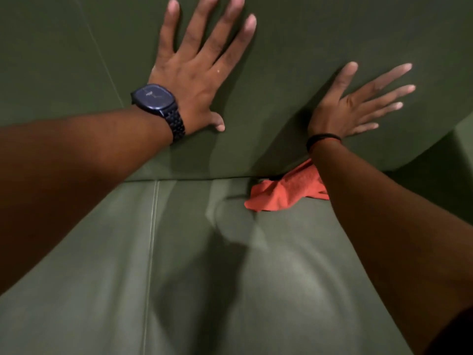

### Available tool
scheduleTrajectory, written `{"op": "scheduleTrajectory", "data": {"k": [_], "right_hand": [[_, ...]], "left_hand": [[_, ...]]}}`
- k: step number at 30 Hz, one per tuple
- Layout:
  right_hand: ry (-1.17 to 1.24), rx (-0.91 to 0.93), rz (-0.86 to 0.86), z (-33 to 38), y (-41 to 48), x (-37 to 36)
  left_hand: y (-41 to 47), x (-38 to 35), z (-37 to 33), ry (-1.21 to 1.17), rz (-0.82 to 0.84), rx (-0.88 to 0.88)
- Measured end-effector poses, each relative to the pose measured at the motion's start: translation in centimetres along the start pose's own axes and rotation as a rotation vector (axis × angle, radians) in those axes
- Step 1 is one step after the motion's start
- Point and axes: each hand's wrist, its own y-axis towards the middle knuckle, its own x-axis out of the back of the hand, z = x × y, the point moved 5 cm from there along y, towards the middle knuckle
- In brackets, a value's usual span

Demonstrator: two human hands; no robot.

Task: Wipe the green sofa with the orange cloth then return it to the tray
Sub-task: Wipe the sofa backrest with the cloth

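The green sofa (256,265) fills the view, its seat below and its back cushion above. My left hand (197,65), with a dark watch on the wrist, lies flat on the back cushion with fingers spread. My right hand (358,106) also rests flat and spread on the back cushion, further right. The orange cloth (284,192) lies crumpled on the seat where it meets the back cushion, just below my right wrist and partly hidden by that forearm. Neither hand touches the cloth. No tray is in view.
A seam (152,226) runs down the seat to the left of centre. At the right edge the back cushion ends, with a darker gap (440,160) beside it.
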Motion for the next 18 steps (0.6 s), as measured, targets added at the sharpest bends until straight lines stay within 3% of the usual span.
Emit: {"op": "scheduleTrajectory", "data": {"k": [2, 3, 6, 9, 11, 14, 18], "right_hand": [[-0.011, -0.003, 0.003, -2.5, -0.7, 1.0], [-0.059, -0.098, -0.031, -4.6, -1.4, 1.8], [-0.246, -0.678, -0.189, -11.8, -5.6, 4.7], [-0.254, -0.977, -0.02, -15.4, -8.9, 5.2], [-0.197, -1.002, 0.081, -16.1, -9.2, 4.8], [-0.112, -1.008, -0.033, -14.8, -8.9, 5.1], [-0.066, -0.779, -0.078, -11.3, -9.7, 4.8]], "left_hand": [[0.0, -0.2, 0.2, -0.014, 0.002, 0.013], [-0.1, -0.2, 0.2, -0.014, 0.003, 0.019], [-0.2, -0.5, 0.3, -0.014, 0.012, 0.024], [0.1, -0.6, 0.1, -0.016, 0.019, 0.029], [0.2, -0.5, 0.2, -0.024, 0.02, 0.036], [0.0, -0.5, 0.1, -0.029, 0.02, 0.04], [-0.1, -0.3, 0.1, -0.026, 0.012, 0.045]]}}
